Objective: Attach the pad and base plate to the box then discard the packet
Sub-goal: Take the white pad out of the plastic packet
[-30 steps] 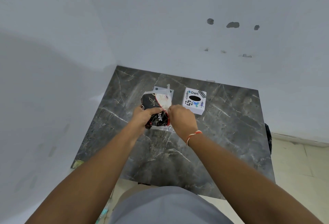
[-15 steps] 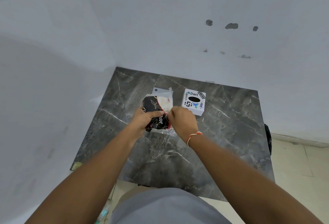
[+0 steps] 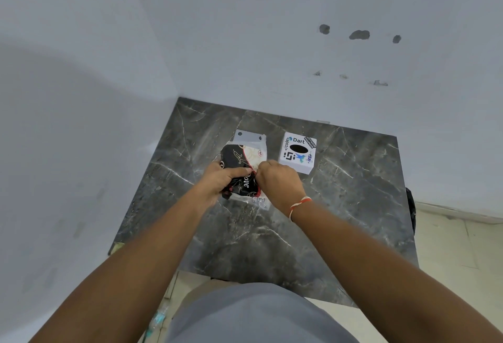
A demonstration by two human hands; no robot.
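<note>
The left hand (image 3: 217, 179) grips the crinkled black-and-white plastic packet (image 3: 241, 171) steady while the right hand (image 3: 277, 182) pinches its edge, apparently to open it.

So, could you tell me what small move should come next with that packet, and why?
Probably pull the hands apart to tear the packet open. The left hand grips its dark body and the right hand pinches its edge, so both are set for a tear. The box and plate lie untouched on the table, so the pad seems to be inside.
</note>
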